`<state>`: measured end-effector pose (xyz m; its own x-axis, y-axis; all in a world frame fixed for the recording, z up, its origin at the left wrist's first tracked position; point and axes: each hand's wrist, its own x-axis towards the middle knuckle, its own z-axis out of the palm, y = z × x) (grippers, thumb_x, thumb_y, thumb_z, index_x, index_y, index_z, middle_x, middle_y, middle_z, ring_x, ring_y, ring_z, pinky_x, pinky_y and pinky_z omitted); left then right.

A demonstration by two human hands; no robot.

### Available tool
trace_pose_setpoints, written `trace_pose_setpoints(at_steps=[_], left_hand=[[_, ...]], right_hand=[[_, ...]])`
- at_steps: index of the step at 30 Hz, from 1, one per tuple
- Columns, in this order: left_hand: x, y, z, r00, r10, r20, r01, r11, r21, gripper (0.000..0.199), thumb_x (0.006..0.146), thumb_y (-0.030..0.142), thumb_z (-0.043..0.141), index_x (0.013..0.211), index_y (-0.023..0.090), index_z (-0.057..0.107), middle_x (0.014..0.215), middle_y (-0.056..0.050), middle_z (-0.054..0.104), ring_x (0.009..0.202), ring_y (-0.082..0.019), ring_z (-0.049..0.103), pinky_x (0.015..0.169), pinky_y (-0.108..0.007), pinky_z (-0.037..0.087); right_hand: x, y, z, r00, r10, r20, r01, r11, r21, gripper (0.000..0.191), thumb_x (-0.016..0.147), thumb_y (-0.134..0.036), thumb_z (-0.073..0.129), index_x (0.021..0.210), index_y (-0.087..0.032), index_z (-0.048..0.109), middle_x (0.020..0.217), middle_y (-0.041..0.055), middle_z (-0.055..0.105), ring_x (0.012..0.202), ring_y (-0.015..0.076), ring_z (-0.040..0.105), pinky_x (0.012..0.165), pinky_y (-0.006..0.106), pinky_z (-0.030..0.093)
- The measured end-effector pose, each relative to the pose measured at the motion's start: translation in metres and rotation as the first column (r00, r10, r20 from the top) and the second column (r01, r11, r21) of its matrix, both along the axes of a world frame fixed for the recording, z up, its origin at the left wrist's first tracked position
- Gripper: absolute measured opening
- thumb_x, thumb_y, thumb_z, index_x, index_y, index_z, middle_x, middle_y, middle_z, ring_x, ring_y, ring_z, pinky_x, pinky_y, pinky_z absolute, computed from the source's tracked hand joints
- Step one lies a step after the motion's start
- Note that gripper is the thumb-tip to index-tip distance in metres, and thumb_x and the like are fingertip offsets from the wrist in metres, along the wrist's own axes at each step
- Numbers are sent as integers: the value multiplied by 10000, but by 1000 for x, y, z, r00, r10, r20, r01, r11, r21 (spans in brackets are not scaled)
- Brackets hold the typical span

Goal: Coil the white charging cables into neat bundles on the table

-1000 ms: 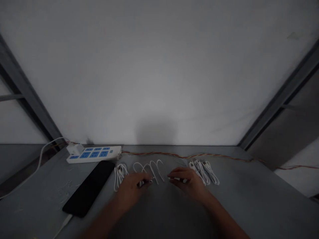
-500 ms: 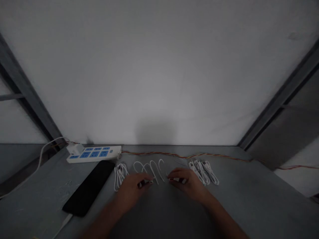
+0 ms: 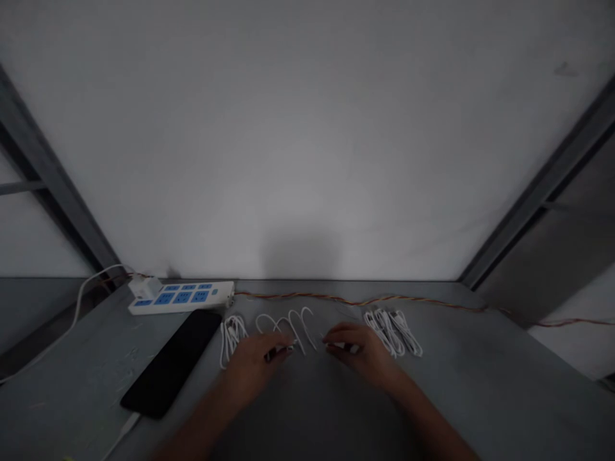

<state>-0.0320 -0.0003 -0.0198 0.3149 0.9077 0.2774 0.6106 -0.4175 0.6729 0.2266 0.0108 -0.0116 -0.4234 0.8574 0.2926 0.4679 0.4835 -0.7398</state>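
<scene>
A loose white charging cable (image 3: 296, 326) lies in wavy loops on the grey tabletop between my hands. My left hand (image 3: 250, 365) pinches one end of it, where a small connector shows at the fingertips. My right hand (image 3: 362, 352) is closed in a pinch on the other end, with a bit of white visible between thumb and fingers. Beside my left hand sits a coiled white cable (image 3: 232, 330), partly covered by that hand. Several more coiled white cables (image 3: 391, 330) rest just beyond my right hand.
A white power strip (image 3: 221, 296) with blue sockets stands at the back left, a white charger (image 3: 145, 288) plugged in. In front lies a black phone (image 3: 173, 365) with a white cable attached. Twisted red-yellow wires (image 3: 312, 295) run along the back, before a pale wall (image 3: 307, 141).
The cable's loops have shifted slightly to the left between my hands. My left fingertips have turned a little with the connector; my right hand has barely moved.
</scene>
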Motion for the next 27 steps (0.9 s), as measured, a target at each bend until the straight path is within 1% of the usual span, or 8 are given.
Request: trace_pose_setpoints(at_steps=[5, 10, 17, 22, 27], left_hand=[[1, -1, 3, 999, 13, -34, -13, 1000, -3, 212, 878, 292, 561, 971, 261, 748, 886, -22, 771, 669, -182, 660, 693, -306, 499], [2, -3, 6, 1000, 7, -21, -7, 1000, 12, 196, 875, 291, 572, 956, 258, 747, 830, -13, 760, 633, -160, 641, 675, -280, 493], [1, -1, 1, 1000, 2, 3, -2, 998, 61, 189, 880, 255, 568, 953, 260, 741, 806, 4, 745, 623, -142, 629, 639, -252, 476], [0, -1, -1, 1000, 10, 18, -12, 993, 114, 173, 874, 244, 583, 949, 258, 738, 823, 1, 755, 603, -135, 626, 608, -239, 471], [0, -1, 0, 1000, 6, 2, -6, 994, 110, 179, 884, 243, 562, 931, 258, 734, 840, -1, 757, 615, -133, 632, 624, -236, 483]], right_hand=[[-1, 0, -2, 999, -8, -42, 10, 999, 48, 163, 853, -273, 632, 926, -230, 771, 962, 56, 698, 715, 143, 634, 610, 227, 492], [-2, -1, 0, 998, 19, -59, -16, 999, 52, 152, 850, -223, 633, 922, -227, 767, 949, 47, 699, 696, 130, 632, 610, 217, 490], [-2, 0, -1, 998, -3, -69, 8, 998, 65, 152, 841, -214, 633, 916, -228, 764, 924, 40, 700, 688, 134, 632, 597, 216, 481], [0, 0, 1, 1000, 1, -22, -1, 1000, 15, 159, 841, -198, 627, 928, -228, 757, 932, 35, 707, 727, 149, 640, 614, 225, 481], [-1, -2, 4, 1000, -5, -14, 5, 1000, 1, 166, 825, -166, 636, 918, -229, 758, 929, 22, 705, 724, 139, 636, 620, 220, 474]])
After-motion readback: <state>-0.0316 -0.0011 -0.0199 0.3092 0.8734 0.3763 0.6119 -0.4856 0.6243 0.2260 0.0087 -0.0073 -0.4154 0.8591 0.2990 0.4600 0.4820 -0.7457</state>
